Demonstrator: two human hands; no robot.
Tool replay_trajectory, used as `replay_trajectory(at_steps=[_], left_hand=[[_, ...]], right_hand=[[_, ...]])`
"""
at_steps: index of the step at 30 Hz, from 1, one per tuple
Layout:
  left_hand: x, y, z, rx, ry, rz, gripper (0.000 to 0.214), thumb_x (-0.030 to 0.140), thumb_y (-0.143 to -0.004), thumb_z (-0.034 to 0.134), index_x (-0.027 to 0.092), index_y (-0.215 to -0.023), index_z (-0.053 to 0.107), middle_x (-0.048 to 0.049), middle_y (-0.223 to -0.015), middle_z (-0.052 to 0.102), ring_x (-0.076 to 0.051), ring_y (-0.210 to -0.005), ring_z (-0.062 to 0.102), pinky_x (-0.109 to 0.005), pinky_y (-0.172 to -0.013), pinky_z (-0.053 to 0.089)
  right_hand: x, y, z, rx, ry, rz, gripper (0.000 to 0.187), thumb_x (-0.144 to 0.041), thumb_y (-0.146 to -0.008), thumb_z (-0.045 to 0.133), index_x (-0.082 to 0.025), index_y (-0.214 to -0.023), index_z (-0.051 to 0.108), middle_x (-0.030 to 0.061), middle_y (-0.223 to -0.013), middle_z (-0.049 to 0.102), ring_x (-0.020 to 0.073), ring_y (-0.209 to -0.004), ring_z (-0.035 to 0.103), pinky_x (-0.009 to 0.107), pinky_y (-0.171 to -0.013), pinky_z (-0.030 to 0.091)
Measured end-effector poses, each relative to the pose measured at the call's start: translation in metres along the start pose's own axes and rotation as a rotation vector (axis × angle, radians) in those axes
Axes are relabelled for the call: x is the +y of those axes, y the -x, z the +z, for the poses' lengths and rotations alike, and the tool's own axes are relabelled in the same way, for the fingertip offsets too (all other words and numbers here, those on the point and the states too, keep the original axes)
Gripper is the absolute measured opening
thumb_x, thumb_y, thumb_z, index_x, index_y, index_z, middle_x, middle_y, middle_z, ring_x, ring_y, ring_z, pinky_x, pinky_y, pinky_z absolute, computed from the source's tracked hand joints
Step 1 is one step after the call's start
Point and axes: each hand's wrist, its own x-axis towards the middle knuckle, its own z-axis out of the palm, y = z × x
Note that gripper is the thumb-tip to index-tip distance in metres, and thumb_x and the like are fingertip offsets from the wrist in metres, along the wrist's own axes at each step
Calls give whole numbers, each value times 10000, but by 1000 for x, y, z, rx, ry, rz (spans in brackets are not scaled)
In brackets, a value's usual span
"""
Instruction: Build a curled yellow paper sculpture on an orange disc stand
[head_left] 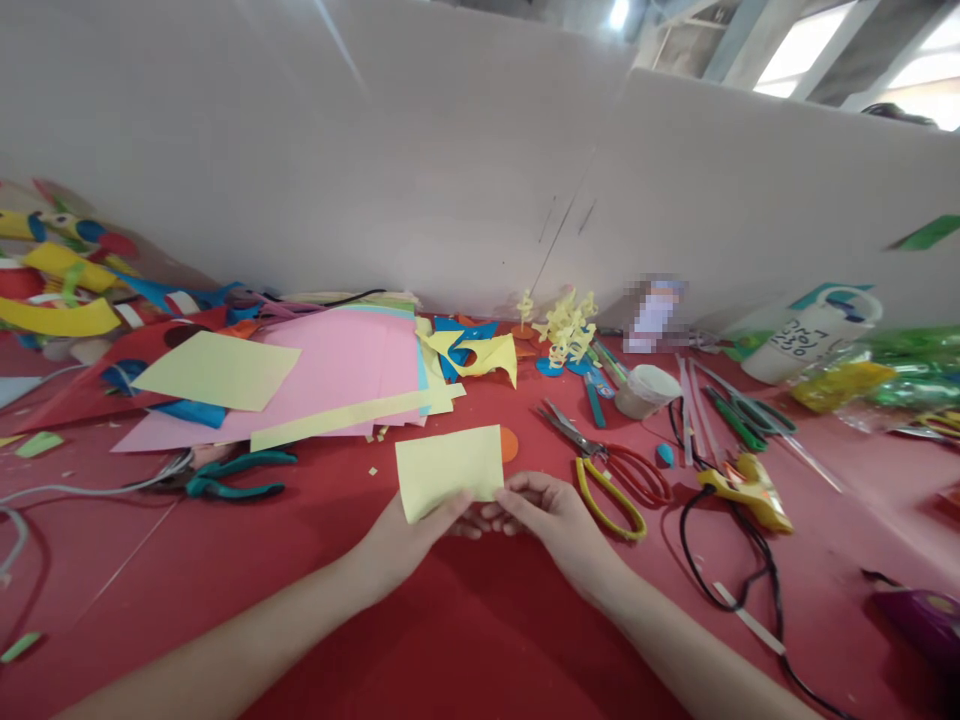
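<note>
A small pale yellow sheet of paper [450, 465] is held up above the red table. My left hand [420, 530] grips its lower edge, thumb in front and fingers behind. At its lower right corner, my right hand [551, 515] pinches the paper between thumb and fingers. Behind the sheet, an orange paper disc [511, 444] shows in part. Scissors [611, 470] with one yellow and one red handle lie partly spread just right of my right hand. To the left rests a stack of pink paper [352, 360], with another yellow sheet [217, 370] on top.
Teal-handled pliers [240, 475] and a grey cable lie left. Behind are yellow paper scraps [487, 355] and small yellow figures [566, 325]. At right are a cup [646, 390], a yellow glue gun [750, 490] with black cord, green-handled scissors [757, 412] and a white container [795, 340].
</note>
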Motion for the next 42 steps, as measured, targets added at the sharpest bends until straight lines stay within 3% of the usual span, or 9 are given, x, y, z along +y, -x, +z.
replay_trajectory(at_steps=[7,16,42], left_hand=[[1,-2,-2,80,139,-50,257,350,-812,566,116,-853,664,-101,-845,708,-167,-723,642,-291,-735,512],[0,-2,-2,51,76,-44,309,357,-825,549,103,-974,642,-129,-910,703,-180,-747,658,-289,-713,521],[-2,0,-2,32,26,-60,309,368,-790,582,112,-952,649,-137,-933,703,-219,-802,663,-332,-735,519]], right_hand=[[0,0,-4,-45,45,-34,292,-441,-697,665,-161,-775,651,48,-725,699,139,-633,630,283,-663,502],[4,-5,-6,-27,109,-58,229,-376,-696,683,-162,-762,636,14,-656,688,110,-599,616,224,-582,467],[2,-6,-9,32,248,-61,310,-462,-645,693,-171,-672,591,6,-593,656,115,-526,576,237,-518,451]])
